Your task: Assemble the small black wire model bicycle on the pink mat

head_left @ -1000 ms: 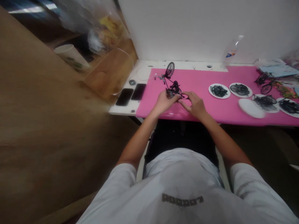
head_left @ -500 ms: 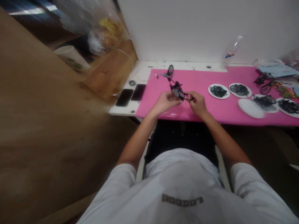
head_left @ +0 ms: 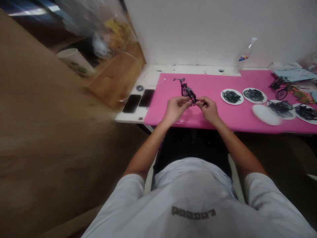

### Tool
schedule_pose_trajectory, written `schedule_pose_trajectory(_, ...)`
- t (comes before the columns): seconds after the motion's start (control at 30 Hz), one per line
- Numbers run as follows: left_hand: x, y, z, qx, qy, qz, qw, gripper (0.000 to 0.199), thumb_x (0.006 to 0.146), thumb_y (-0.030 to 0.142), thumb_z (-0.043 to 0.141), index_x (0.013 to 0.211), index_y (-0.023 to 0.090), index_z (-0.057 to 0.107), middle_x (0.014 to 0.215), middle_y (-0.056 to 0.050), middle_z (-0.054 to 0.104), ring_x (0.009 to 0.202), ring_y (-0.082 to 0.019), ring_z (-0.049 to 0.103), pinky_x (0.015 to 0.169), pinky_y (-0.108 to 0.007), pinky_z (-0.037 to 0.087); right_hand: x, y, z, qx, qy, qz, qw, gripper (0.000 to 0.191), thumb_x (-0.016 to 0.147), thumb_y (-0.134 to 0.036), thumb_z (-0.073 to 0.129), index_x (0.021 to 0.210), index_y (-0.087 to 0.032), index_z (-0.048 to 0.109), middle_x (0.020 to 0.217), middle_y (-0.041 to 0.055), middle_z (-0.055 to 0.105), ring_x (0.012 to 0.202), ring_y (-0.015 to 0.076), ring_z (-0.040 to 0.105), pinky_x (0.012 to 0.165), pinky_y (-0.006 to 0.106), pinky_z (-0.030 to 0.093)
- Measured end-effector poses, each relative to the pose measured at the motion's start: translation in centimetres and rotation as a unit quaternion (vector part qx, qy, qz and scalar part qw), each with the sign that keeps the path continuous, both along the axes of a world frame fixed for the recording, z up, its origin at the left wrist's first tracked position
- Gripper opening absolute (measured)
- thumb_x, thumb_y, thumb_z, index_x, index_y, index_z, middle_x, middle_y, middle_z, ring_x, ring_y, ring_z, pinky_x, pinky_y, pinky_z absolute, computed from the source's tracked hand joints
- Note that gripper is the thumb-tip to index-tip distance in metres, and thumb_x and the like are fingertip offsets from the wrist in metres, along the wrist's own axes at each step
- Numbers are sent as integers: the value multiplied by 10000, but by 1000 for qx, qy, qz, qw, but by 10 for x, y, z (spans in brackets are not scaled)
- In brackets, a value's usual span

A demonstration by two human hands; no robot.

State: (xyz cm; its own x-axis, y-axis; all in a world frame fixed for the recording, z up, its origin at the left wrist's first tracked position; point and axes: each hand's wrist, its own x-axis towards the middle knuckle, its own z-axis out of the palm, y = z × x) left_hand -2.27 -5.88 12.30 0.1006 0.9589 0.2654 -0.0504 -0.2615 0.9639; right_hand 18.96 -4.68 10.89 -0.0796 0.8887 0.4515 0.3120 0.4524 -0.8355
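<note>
Pinching the near end of the small dark bike (head_left: 190,94), the left hand (head_left: 173,109) has its thumb and fingers closed on it just over the pink-covered worktop (head_left: 218,115). The right hand (head_left: 208,109) has its fingers drawn together at the same end; whether they grip the bike or a loose bit, I cannot tell. From the hands, the bike reaches toward eleven o'clock, its handlebar (head_left: 179,79) farthest out. It looks light and stiff, so fingertips should carry it easily, but the thin bars may bend or snap if squeezed, and could roll in a loose pinch. The thicker middle of the frame seems the safest hold; the handlebar seems a poor one. Plates (head_left: 232,102) of dark parts lie toward three o'clock, two phones (head_left: 132,103) toward nine.
</note>
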Motion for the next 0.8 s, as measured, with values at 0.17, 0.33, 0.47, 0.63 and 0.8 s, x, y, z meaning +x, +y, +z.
schedule_pose_trajectory(0.17,2,0,-2,2,-10,-8,1000,245,949,337,897,1090,138,888,960,-112,907,888,-208,883,877,-357,735,-2,-1,-2,1,-5,-9,1000,845,840,-1062,689,1016,-243,803,758,-1,648,602,147,434,591,322,388)
schedule_pose_trajectory(0.33,2,5,-5,7,10,-8,1000,161,941,272,899,1054,157,895,999,-113,911,909,-203,878,921,-357,727,-2,4,-10,-3,-13,-9,1000,838,831,-1069,684,1016,-258,790,742,-4,626,614,162,450,603,330,400)
schedule_pose_trajectory(0.47,1,8,-7,13,25,0,1000,133,946,235,867,1048,154,895,996,-116,910,892,-195,875,900,-341,718,-1,6,-13,-6,-6,1,1000,837,824,-1062,706,1007,-250,798,765,7,647,626,161,456,605,325,396)
schedule_pose_trajectory(0.63,0,9,-7,8,29,9,999,108,941,162,785,1008,161,869,1001,-104,907,905,-183,875,893,-322,713,0,7,-13,0,-4,-8,1000,836,830,-1057,709,1015,-248,809,765,2,639,615,152,422,600,320,389)
schedule_pose_trajectory(0.8,0,10,-5,3,19,46,999,175,946,190,813,1115,156,844,947,-93,888,870,-194,878,820,-302,698,1,10,-15,8,-19,1,1000,846,871,-1046,677,1045,-228,812,763,9,629,628,158,446,600,326,395)
